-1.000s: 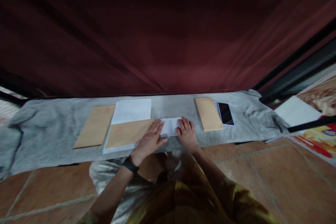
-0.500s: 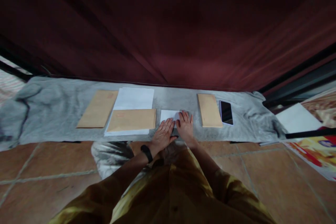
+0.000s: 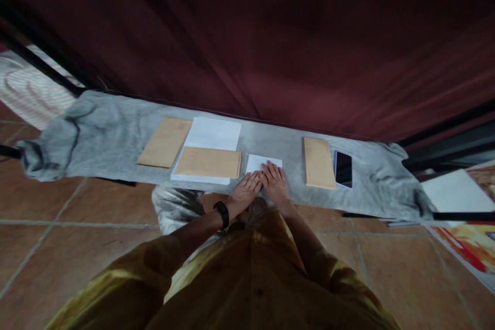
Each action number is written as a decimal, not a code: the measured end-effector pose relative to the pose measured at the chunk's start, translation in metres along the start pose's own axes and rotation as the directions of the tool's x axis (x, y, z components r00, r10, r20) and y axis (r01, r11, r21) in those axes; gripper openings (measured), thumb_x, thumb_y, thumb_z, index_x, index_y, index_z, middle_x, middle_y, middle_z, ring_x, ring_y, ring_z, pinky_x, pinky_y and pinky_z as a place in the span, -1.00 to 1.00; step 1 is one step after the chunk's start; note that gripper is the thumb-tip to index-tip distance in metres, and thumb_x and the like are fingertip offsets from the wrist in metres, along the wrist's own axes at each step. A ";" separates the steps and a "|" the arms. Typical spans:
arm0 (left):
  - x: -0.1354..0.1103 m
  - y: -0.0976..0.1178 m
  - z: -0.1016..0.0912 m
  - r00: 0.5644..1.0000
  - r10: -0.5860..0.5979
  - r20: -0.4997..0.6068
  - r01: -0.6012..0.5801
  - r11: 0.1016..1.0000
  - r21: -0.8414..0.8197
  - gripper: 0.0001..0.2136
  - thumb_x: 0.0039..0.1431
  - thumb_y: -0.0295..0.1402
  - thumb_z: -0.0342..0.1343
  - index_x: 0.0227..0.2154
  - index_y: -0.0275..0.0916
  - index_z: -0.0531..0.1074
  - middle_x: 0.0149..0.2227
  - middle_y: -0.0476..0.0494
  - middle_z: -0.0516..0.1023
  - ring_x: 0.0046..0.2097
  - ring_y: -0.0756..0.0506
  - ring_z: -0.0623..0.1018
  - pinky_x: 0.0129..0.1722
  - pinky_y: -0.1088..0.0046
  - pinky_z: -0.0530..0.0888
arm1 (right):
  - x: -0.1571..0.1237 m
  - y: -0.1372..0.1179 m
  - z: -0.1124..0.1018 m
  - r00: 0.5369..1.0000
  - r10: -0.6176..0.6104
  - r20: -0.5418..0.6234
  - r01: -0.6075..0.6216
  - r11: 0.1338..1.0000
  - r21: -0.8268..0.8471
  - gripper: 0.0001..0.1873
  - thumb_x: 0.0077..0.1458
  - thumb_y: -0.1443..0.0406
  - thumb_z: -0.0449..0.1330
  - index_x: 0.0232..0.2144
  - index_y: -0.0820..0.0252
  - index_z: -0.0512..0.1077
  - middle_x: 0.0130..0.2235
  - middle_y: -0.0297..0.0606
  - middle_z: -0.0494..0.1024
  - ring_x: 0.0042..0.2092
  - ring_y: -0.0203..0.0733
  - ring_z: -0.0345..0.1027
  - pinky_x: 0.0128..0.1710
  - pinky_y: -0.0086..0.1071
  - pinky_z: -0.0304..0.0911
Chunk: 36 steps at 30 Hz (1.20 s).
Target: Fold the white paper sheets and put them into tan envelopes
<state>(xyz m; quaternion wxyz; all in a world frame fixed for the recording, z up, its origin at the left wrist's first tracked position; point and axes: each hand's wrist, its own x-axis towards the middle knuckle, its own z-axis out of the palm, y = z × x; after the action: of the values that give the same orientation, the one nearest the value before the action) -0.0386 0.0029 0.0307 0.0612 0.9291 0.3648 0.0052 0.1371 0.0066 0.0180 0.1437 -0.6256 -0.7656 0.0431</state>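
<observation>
A small white folded sheet of paper (image 3: 260,161) lies on the grey cloth in front of me. My left hand (image 3: 246,188) lies flat at its lower left edge, fingers stretched out and palm down. Over the paper's lower right part rests my right hand (image 3: 274,180), also flat with its fingers extended. The two hands touch or nearly touch at the fingertips. To the left, a brown envelope (image 3: 209,163) lies across a stack of white paper sheets (image 3: 216,133). Another brown envelope (image 3: 165,142) lies farther left, slanted.
Right of my hands are several stacked brown envelopes (image 3: 319,162) and a phone (image 3: 344,169). A narrow bench with a grey cloth (image 3: 108,124) carries everything. A dark red curtain (image 3: 247,51) hangs behind it. At the far right lies a white sheet (image 3: 458,191).
The view has tilted, so the bench now slopes down to the right. Both hands stay flat at the folded paper, shifted slightly, with more of its upper right showing.
</observation>
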 end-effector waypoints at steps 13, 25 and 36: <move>-0.011 -0.001 0.002 1.000 -0.012 0.005 0.012 1.000 -0.010 -0.37 0.30 -0.51 -0.13 0.43 -0.29 -0.01 0.47 -0.33 0.01 0.48 -0.20 -0.08 0.46 -0.03 0.00 | -0.016 0.015 -0.002 0.984 0.141 -0.105 -0.143 0.990 -0.009 -0.47 0.42 0.21 -0.05 0.36 0.22 0.22 0.38 0.00 0.24 0.38 0.05 0.08 0.34 0.06 -0.02; -0.008 -0.002 -0.014 0.965 -0.257 -0.055 0.242 0.951 -0.193 -0.46 0.39 -0.35 -0.17 0.40 -0.33 0.10 0.44 -0.32 0.12 0.46 -0.23 0.11 0.40 0.10 0.19 | -0.001 0.022 -0.014 0.963 0.270 -0.018 -0.269 0.962 0.037 -0.48 0.34 0.29 0.05 0.30 0.28 0.29 0.33 0.01 0.32 0.32 0.03 0.18 0.31 -0.09 0.06; 0.004 0.002 -0.007 0.963 -0.266 -0.030 0.256 0.948 -0.191 -0.46 0.40 -0.34 -0.20 0.38 -0.40 0.11 0.43 -0.39 0.15 0.46 -0.27 0.10 0.41 0.04 0.15 | 0.029 0.035 -0.008 0.856 0.517 0.002 -0.509 0.842 0.180 -0.61 0.26 0.29 0.08 0.09 0.26 0.44 -0.08 -0.05 0.57 -0.04 -0.02 0.44 0.02 -0.29 0.32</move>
<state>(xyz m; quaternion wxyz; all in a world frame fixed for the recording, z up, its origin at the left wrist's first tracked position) -0.0344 0.0052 0.0376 0.1375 0.8623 0.4841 0.0566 0.1674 0.0413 0.0214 0.1988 -0.7933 -0.5601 0.1319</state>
